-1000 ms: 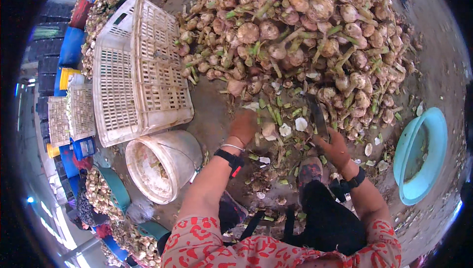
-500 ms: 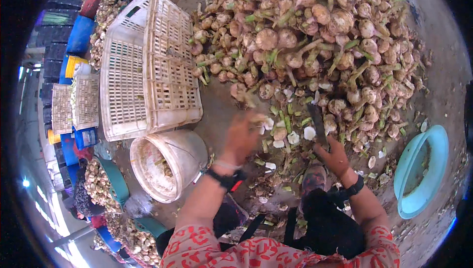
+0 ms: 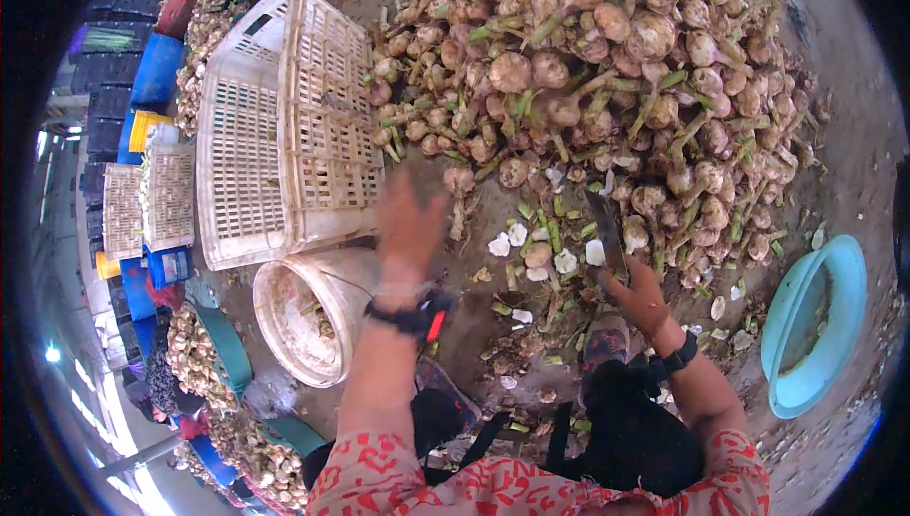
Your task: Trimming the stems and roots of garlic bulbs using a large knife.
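My right hand [image 3: 637, 300] grips a knife [image 3: 607, 224] with a long dark blade pointing away from me, above the trimmings at the near edge of the garlic heap. My left hand [image 3: 409, 227] is smeared by motion beside the white slatted crate [image 3: 334, 127] and just beyond the white bucket [image 3: 294, 322]. Its fingers are too blurred to show whether they hold anything. Ahead spreads a big heap of garlic bulbs [image 3: 588, 71] with cut stems. Between my hands lie white cut pieces [image 3: 566, 262] and bits of green stem on the ground.
A turquoise basin [image 3: 813, 326] rests on the floor at the right. On the left are a teal tub of garlic [image 3: 220, 350], blue containers [image 3: 156, 71] and a smaller pale crate [image 3: 171, 196]. My shoes [image 3: 605, 341] are close below the knife.
My left hand has swung left, from over the scraps toward the crate and bucket. White pieces it covered before now show on the ground. My right hand keeps the knife nearly in place.
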Available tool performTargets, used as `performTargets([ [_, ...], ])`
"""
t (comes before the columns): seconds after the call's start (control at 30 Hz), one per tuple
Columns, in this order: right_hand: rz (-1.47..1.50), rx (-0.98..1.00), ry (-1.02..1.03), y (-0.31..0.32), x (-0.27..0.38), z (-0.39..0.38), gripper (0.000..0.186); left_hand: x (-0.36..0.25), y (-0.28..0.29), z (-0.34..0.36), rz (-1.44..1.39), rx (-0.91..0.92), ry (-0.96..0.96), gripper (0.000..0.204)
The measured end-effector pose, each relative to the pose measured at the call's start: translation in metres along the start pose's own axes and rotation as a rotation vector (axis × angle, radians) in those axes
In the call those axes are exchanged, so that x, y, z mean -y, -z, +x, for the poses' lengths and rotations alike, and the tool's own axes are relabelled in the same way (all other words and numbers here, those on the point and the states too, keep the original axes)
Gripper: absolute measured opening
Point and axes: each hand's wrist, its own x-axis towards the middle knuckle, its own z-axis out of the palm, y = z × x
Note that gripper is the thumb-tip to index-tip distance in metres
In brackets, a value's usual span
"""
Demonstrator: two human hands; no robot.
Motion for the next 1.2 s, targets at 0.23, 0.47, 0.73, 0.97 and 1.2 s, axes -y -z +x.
performTargets([
  [0.23, 0.171, -0.039, -0.013, -0.006, 0.005, -0.008, 0.039, 0.072, -0.114, 0.002, -0.283, 0.390, 0.365, 0.053],
  [0.47, -0.416, 0.056, 0.359, 0.000, 0.070, -0.001, 0.032, -0.028, -0.042, -0.081, -0.861, 0.619, -0.082, 0.044],
  [0.73, -0.513, 0.105, 0.395, 0.013, 0.083, -0.032, 0.034, -0.067, 0.000, -0.098, -1.386, 0.840, 0.157, 0.044],
  [0.97, -0.490, 0.075, 0.626, 0.024, 0.087, -0.040, 0.039, -0.074, 0.014, -0.103, -1.491, 0.936, 0.246, 0.042],
  [1.2, -0.544, 0.084, 0.111, 0.000, 0.052, -0.010, 0.030, -0.106, 0.058, -0.103, -0.953, 0.936, 0.066, 0.046],
])
